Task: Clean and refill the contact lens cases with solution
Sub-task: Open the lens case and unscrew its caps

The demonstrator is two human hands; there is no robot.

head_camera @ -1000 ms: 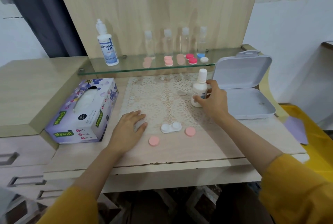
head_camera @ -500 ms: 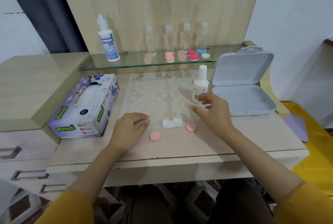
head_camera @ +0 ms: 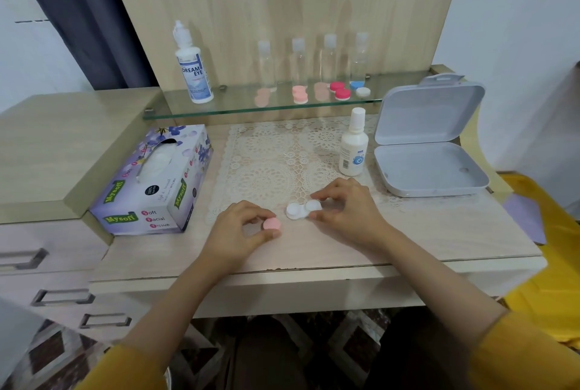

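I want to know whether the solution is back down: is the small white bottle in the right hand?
No, the small white bottle stands alone on the lace mat beside the grey box, while the right hand touches the white lens case.

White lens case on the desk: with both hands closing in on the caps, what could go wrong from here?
1. The lens case is open and uncapped; a nudge from the right hand could tip it.
2. The left hand pinches one pink cap by its edges; it may slip.
3. The small solution bottle stands upright just behind the right hand and could be knocked over.
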